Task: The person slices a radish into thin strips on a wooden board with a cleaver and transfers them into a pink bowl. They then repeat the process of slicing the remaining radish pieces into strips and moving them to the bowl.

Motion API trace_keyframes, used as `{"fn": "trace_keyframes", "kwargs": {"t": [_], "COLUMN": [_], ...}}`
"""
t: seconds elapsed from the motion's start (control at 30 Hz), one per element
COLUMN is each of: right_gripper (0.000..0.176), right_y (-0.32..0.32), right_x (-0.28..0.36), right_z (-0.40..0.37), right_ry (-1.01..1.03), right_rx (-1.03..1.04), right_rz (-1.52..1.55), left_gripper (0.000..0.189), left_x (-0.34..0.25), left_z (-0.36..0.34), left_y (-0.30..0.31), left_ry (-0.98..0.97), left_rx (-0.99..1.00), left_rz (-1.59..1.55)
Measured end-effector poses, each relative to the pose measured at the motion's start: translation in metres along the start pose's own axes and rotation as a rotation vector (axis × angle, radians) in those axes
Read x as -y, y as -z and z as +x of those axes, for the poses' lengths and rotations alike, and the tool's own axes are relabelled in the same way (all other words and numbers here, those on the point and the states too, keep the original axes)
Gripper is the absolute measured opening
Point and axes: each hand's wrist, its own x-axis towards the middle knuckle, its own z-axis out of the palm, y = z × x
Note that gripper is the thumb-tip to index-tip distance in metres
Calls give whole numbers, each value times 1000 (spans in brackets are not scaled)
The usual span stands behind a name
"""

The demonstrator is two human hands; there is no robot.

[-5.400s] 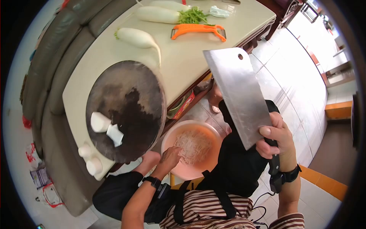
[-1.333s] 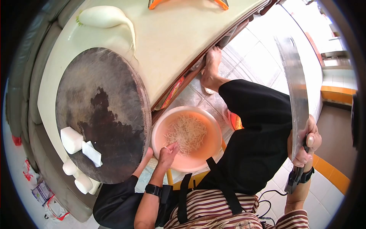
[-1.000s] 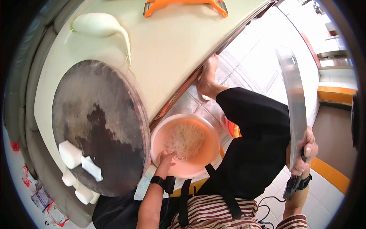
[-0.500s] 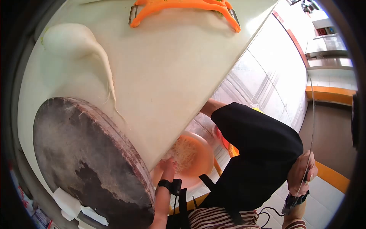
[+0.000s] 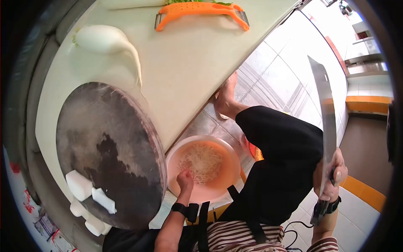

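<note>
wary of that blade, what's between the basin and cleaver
In the head view, mainly the person's black-clad leg, plus a partly hidden red-and-orange object.

No legible text, markings on purple package point(image 5: 44, 225) too blurred

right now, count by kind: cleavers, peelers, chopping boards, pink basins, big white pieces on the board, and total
Cleaver: 1
Orange peeler: 1
Chopping board: 1
Pink basin: 1
Big white pieces on the board: 2
Total: 6
</note>
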Motion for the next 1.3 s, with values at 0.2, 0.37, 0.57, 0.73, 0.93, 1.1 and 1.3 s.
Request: {"fn": "trace_keyframes", "kwargs": {"t": [0.2,0.37,0.57,0.73,0.93,1.1,1.3], "right_gripper": [49,47,44,43,38,33,40], "right_y": [-5,-6,-11,-18,-23,-35,-38], "right_x": [-5,-6,-11,-13,-18,-23,-24], "right_z": [0,4,14,19,31,45,71], "right_ry": [52,54,32,24,-25,-81,-247], "right_rx": [-120,-108,-104,-136,-117,-187,-130], "right_rz": [-108,-158,-195,-212,-242,-300,-447], "left_gripper": [15,19,31,24,22,29,33], "left_x": [3,-5,18,12,-16,-11,-86], "left_z": [5,-1,1,1,1,2,-30], "left_y": [1,10,5,10,35,38,112], "left_ry": [271,350,502,478,410,41,-385], "left_rx": [-140,-47,73,-16,-13,63,225], "left_rz": [-306,-394,-1039,-893,-538,-147,-247]}}
